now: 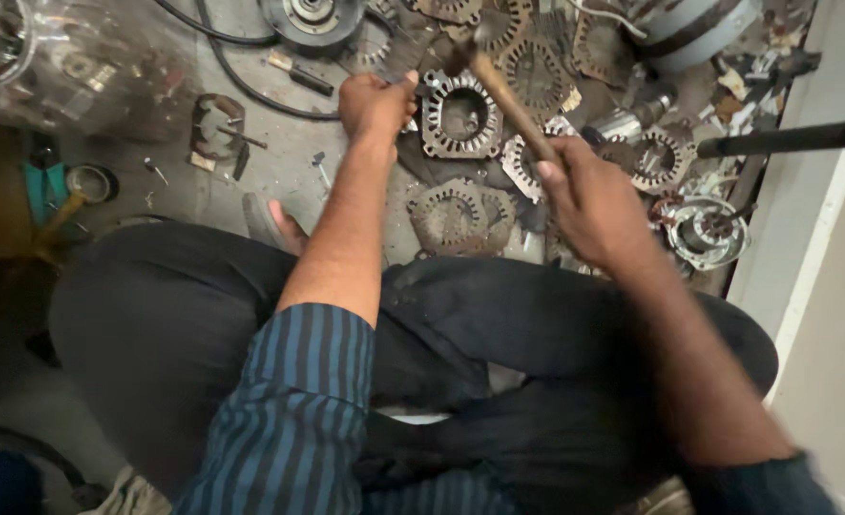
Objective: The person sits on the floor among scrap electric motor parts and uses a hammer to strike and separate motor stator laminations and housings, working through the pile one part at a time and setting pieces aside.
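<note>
My right hand grips the wooden handle of a hammer, whose head is raised and blurred above a ring-shaped metal stator core on the floor. My left hand is closed on a small tool held at the left edge of that stator; the tool itself is mostly hidden by my fingers. I sit cross-legged in dark trousers, with a striped blue sleeve on my left arm.
Several more rusty stator cores and motor parts lie scattered around. A shiny metal motor cover lies at right, a dark rod sticks in from the right. Black cable, a clear plastic bag and pliers lie at left.
</note>
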Motion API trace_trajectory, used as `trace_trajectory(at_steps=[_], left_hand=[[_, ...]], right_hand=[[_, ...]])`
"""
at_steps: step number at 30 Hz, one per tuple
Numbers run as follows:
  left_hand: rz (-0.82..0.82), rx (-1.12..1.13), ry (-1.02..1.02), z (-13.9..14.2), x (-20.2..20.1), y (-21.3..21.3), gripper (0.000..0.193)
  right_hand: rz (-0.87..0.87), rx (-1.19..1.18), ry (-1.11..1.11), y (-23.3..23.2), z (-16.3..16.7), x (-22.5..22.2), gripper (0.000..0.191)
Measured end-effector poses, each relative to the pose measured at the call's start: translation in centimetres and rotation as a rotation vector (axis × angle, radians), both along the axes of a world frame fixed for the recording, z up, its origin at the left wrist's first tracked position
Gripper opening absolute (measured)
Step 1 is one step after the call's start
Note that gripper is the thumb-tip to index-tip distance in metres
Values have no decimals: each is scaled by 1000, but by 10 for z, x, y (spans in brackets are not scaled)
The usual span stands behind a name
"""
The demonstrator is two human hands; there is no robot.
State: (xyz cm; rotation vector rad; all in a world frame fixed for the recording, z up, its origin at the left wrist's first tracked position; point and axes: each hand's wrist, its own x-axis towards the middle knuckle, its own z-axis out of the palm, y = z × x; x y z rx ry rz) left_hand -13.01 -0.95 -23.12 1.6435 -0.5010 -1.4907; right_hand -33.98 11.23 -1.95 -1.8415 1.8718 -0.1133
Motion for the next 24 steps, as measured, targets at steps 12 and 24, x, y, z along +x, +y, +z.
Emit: trace_trajectory(at_steps=[12,24], left_hand=[[61,-38,133,-10,-1,1,21],[-209,-7,-323,19,8,3,37]], right_hand=[[21,96,-164,-22,-48,-24,36],[-8,159,-72,-23,-45,-22,40]])
